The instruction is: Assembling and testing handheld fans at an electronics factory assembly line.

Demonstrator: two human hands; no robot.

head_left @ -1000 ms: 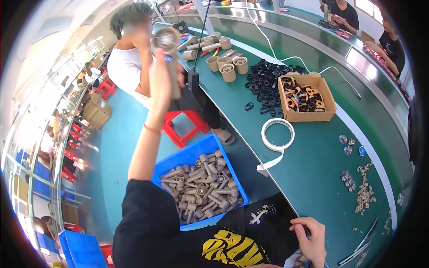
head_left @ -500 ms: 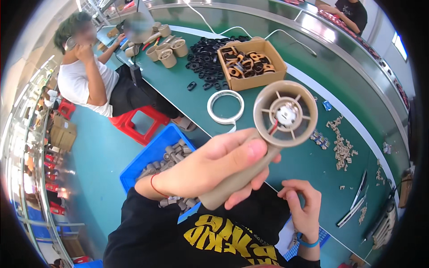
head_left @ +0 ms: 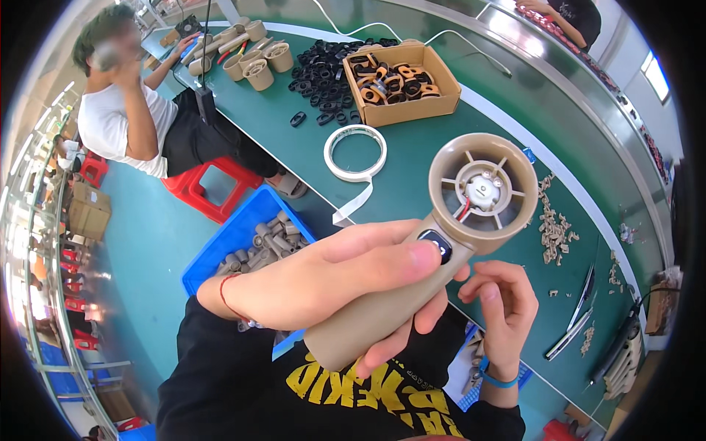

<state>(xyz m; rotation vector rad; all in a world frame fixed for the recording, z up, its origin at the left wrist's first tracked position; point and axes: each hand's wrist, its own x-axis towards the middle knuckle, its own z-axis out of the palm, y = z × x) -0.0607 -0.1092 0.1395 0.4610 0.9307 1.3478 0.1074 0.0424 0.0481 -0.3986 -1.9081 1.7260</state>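
l hand (head_left: 323,283) grips tan fan (head_left: 434,276), r hand (head_left: 507,309) nr it.

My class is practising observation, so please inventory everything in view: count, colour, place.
Handheld fan: one, beige, centre
Table: one, green, behind fan
Cardboard box: one, brown, on table
Oval parts: many, black, beside box
Tape roll: one, white, on table
Small pieces: many, beige, table's right
Housings: several, beige, table's far end
Large crate: one, blue, left of table
Stools: several, red, left
Nearby person: one, white shirt, upper left
Left hand: one, around fan
Right hand: one, beside fan
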